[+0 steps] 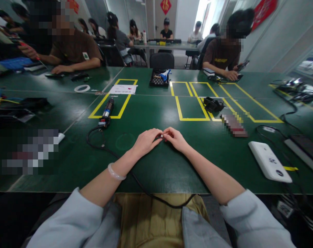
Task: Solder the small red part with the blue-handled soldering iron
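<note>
Over the green table (156,168), my left hand (146,140) and my right hand (175,138) meet at the fingertips. Both hands are closed in a pinch around a tiny object (162,135) with white and red on it, too small to name. A black cable (139,184) runs below my left forearm and over the table's front edge. It leads to a dark cylindrical tool (107,109) with a silver and blue band, lying inside a yellow tape outline to the left.
A white power bank (270,161) and a dark box (307,151) lie at the right. Black parts (213,104) sit on yellow tape. A black tray (159,77) stands at the back, near a paper sheet (123,89). Two people work across the table.
</note>
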`<state>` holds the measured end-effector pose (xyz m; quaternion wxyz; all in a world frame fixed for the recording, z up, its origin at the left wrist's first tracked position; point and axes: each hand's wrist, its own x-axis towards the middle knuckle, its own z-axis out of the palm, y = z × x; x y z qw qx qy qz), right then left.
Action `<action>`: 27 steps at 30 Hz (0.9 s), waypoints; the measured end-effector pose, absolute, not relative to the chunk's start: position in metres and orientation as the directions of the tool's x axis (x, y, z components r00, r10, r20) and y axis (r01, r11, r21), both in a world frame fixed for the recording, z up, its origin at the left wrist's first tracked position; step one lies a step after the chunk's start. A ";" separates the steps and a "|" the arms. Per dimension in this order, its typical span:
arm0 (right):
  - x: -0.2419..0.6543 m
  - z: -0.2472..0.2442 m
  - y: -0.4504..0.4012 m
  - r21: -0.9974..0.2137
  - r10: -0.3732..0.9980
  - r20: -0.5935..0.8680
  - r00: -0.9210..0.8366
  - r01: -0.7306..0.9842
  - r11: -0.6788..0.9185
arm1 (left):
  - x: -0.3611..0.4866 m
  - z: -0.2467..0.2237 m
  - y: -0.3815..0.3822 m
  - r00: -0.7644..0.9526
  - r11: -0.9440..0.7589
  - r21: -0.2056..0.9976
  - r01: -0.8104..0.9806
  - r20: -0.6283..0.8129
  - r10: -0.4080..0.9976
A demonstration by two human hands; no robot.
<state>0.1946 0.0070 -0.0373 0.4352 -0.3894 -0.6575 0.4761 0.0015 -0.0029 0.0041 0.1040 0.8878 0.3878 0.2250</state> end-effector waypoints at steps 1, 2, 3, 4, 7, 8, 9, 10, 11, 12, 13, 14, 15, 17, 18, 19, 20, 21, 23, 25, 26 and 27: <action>0.195 -0.037 0.007 -0.967 0.927 0.199 -0.318 0.092 0.239 | 0.002 0.005 -0.004 0.620 -0.698 0.266 0.665 0.323 0.715; 0.194 -0.037 0.007 -0.968 0.928 0.198 -0.317 0.088 0.236 | 0.003 0.006 -0.005 0.637 -0.706 0.185 0.683 0.323 0.700; 0.194 -0.037 0.007 -0.969 0.927 0.196 -0.318 0.085 0.234 | 0.003 0.007 -0.006 0.646 -0.707 0.124 0.696 0.322 0.692; 0.194 -0.037 0.006 -0.970 0.926 0.196 -0.321 0.077 0.232 | 0.003 0.007 -0.006 0.648 -0.703 0.086 0.706 0.321 0.690; 0.193 -0.036 0.005 -0.972 0.919 0.212 -0.332 0.023 0.232 | 0.003 0.007 -0.006 0.635 -0.689 0.087 0.720 0.319 0.704; 0.193 -0.036 0.004 -0.972 0.915 0.219 -0.338 0.008 0.235 | 0.003 0.006 -0.005 0.628 -0.685 0.114 0.719 0.315 0.712; 0.192 -0.036 0.004 -0.971 0.912 0.226 -0.343 0.002 0.241 | 0.002 0.006 -0.004 0.620 -0.680 0.146 0.718 0.310 0.721; 0.192 -0.036 0.003 -0.968 0.909 0.233 -0.347 0.003 0.250 | 0.002 0.005 -0.004 0.611 -0.675 0.176 0.717 0.307 0.730; 0.192 -0.036 0.003 -0.965 0.905 0.241 -0.350 0.014 0.262 | 0.001 0.005 -0.003 0.603 -0.669 0.203 0.715 0.306 0.737; 0.193 -0.036 0.003 -0.961 0.902 0.248 -0.353 0.030 0.276 | 0.000 0.004 -0.002 0.596 -0.665 0.223 0.713 0.306 0.742; 0.193 -0.036 0.003 -0.955 0.900 0.256 -0.354 0.050 0.292 | 0.000 0.004 -0.002 0.591 -0.662 0.236 0.711 0.310 0.745; 0.193 -0.036 0.004 -0.949 0.897 0.264 -0.354 0.071 0.307 | -0.001 0.004 -0.001 0.587 -0.661 0.245 0.710 0.313 0.747; 0.194 -0.036 0.004 -0.942 0.895 0.271 -0.354 0.094 0.323 | -0.001 0.004 -0.001 0.585 -0.660 0.251 0.708 0.315 0.747; 0.194 -0.036 0.004 -0.926 0.892 0.285 -0.351 0.141 0.351 | -0.002 0.004 -0.001 0.584 -0.660 0.263 0.703 0.316 0.748; 0.195 -0.036 0.003 -0.917 0.891 0.291 -0.348 0.164 0.364 | -0.002 0.005 -0.002 0.583 -0.659 0.270 0.702 0.313 0.750; 0.195 -0.035 0.003 -0.909 0.891 0.297 -0.345 0.185 0.375 | -0.001 0.005 -0.002 0.581 -0.655 0.277 0.703 0.307 0.754; 0.195 -0.035 0.002 -0.901 0.890 0.301 -0.343 0.204 0.383 | -0.001 0.006 -0.003 0.578 -0.650 0.285 0.704 0.300 0.758; 0.195 -0.034 0.002 -0.894 0.890 0.304 -0.340 0.220 0.390 | 0.000 0.006 -0.004 0.577 -0.646 0.294 0.705 0.293 0.762; 0.195 -0.033 0.001 -0.886 0.893 0.307 -0.329 0.245 0.395 | 0.000 0.008 -0.003 0.583 -0.644 0.310 0.699 0.275 0.765; 0.195 -0.031 0.001 -0.885 0.904 0.303 -0.303 0.263 0.384 | -0.005 0.011 0.003 0.581 -0.636 0.315 0.705 0.259 0.772; 0.196 -0.031 0.001 -0.887 0.910 0.296 -0.289 0.269 0.374 | -0.010 0.013 0.008 0.560 -0.617 0.309 0.724 0.259 0.787; 0.196 -0.030 0.001 -0.891 0.917 0.288 -0.277 0.274 0.363 | -0.018 0.014 0.015 0.521 -0.583 0.293 0.758 0.267 0.811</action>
